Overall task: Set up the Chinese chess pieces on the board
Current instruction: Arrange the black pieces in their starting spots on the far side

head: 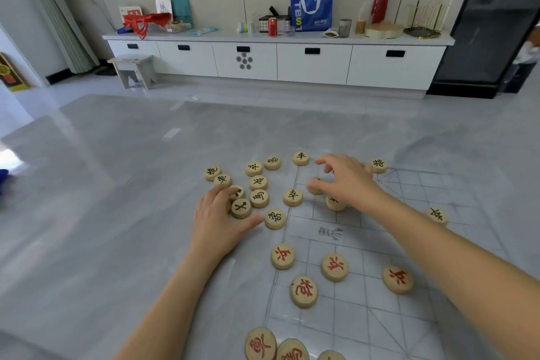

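Observation:
A clear plastic chess board (365, 245) with grey lines lies on the grey table. Several wooden pieces with black characters (259, 198) are heaped just left of the board's far corner. My left hand (222, 216) rests in that heap, fingers curled around a black-marked piece (240, 208). My right hand (347, 177) hovers over the board's far-left corner, thumb and fingers pinching a piece (315, 186); another piece (335, 202) sits under the palm. Red-marked pieces (304, 291) stand on the near half of the board, and three more (260, 343) lie at the bottom edge.
The table (117, 199) stretches bare to the left and far side. Beyond it stand a white cabinet (277, 61) loaded with a blue bag, a red can and boxes, a small stool (134, 69), and a dark fridge (493, 23) at the right.

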Tool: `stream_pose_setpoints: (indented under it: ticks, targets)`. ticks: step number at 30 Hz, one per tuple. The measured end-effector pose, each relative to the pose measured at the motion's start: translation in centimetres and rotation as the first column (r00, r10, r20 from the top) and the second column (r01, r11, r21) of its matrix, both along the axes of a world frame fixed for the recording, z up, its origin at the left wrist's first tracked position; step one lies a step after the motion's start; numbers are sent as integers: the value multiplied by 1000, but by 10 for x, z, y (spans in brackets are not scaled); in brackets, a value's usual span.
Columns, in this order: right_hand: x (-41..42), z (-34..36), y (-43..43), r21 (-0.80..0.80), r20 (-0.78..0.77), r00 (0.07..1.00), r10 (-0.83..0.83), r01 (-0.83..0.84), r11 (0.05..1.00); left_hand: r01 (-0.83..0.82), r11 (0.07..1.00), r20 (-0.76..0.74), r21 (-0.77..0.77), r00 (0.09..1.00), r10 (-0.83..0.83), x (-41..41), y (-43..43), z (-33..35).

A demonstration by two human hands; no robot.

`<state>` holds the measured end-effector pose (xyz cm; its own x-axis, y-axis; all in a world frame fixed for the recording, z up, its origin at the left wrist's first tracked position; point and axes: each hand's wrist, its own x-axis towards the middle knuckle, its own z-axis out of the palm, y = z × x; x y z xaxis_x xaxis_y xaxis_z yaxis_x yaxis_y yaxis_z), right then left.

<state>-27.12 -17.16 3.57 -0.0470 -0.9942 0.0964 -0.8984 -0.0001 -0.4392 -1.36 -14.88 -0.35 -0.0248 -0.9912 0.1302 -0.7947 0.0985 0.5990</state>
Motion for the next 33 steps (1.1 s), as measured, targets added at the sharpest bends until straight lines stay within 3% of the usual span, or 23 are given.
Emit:
stream_pose_setpoints:
  ticks: [4, 10, 14, 20, 24, 33]
  targets:
    - [7, -2, 28, 14, -28, 991, 134, -134, 991, 120, 989, 99, 82, 987, -128, -1, 6, 2]
    - [25, -3, 42, 46, -106, 962, 253, -249, 967, -11, 990, 108, 139, 994, -4, 30, -7, 12]
    - [41, -2, 31, 60, -146, 951, 273, -267, 962, -11, 988, 184, 154, 983, -18, 31, -7, 8]
    - [55, -13, 31, 130, -169, 921, 351, -332, 934, 80, 986, 57, 147, 994, -89, 23, -12, 11]
    - [52, -10, 30, 137, -173, 921, 349, -329, 934, 4, 980, 86, 198, 996, -21, 27, -16, 12]
    - [76, -7, 14, 42, -74, 944, 322, -320, 947, 24, 991, 24, 128, 999, -27, 23, -17, 13]
